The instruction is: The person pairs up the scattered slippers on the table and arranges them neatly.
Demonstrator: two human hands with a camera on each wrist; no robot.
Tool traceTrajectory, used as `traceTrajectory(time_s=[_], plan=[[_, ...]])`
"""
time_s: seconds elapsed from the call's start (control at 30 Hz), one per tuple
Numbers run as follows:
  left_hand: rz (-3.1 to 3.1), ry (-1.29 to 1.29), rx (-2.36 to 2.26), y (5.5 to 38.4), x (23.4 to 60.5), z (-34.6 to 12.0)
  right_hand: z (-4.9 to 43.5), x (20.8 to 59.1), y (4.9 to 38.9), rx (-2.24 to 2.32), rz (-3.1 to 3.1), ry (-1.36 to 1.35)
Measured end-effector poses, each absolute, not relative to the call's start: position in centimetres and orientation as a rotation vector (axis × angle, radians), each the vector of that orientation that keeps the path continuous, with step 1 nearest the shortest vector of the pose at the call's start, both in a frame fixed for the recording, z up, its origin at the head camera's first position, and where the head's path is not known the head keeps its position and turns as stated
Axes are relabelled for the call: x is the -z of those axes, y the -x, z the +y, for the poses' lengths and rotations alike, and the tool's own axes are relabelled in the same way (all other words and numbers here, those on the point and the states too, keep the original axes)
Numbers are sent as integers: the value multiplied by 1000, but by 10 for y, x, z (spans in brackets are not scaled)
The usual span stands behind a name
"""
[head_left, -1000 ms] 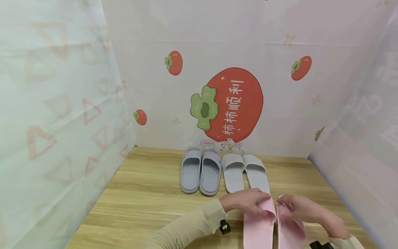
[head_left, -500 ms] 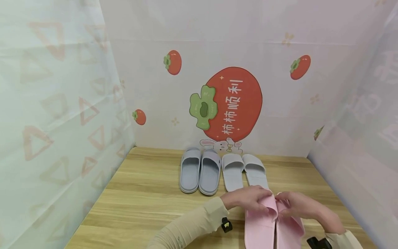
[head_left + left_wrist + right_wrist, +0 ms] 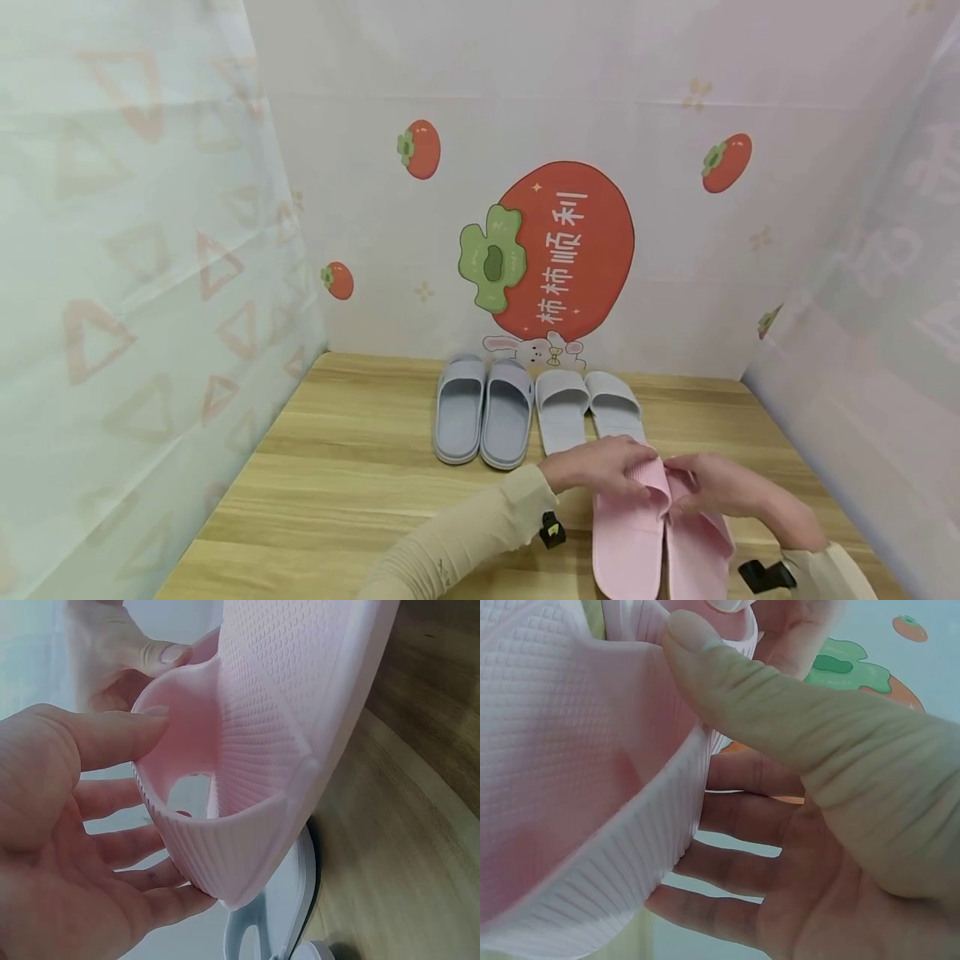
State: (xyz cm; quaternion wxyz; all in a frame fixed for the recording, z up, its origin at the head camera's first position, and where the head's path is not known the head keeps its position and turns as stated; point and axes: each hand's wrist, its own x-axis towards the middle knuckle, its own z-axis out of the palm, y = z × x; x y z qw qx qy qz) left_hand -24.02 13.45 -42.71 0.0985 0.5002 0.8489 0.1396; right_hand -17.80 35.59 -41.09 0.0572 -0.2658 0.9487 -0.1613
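Observation:
Two pink slippers lie at the front right in the head view, side by side with their straps meeting. My left hand (image 3: 600, 467) grips the ribbed strap of the left pink slipper (image 3: 628, 546), thumb inside the opening and fingers outside, as the left wrist view shows. On the right pink slipper (image 3: 697, 554), my right hand (image 3: 720, 487) pinches the strap the same way, its thumb (image 3: 712, 682) near the other slipper. In the left wrist view the left slipper's sole (image 3: 300, 712) stands close to the wooden surface; whether it touches cannot be told.
Beyond my left hand stand a pair of light grey slippers (image 3: 562, 417) and, left of them, a pair of blue-grey slippers (image 3: 460, 421). They sit on a wood-grain tabletop (image 3: 337, 467) near a printed back curtain (image 3: 375, 208). Side curtains (image 3: 150, 333) flank it.
Both hands have moved the pink slippers a little forward, toward the back. The right slipper has shifted left, closing the gap between the two.

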Motion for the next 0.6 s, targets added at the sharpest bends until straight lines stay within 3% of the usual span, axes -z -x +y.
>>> traceTrajectory(time_s=[0.6], plan=[[2521, -1466, -522, 250, 433, 141, 363, 413, 193, 428, 2917, 740]])
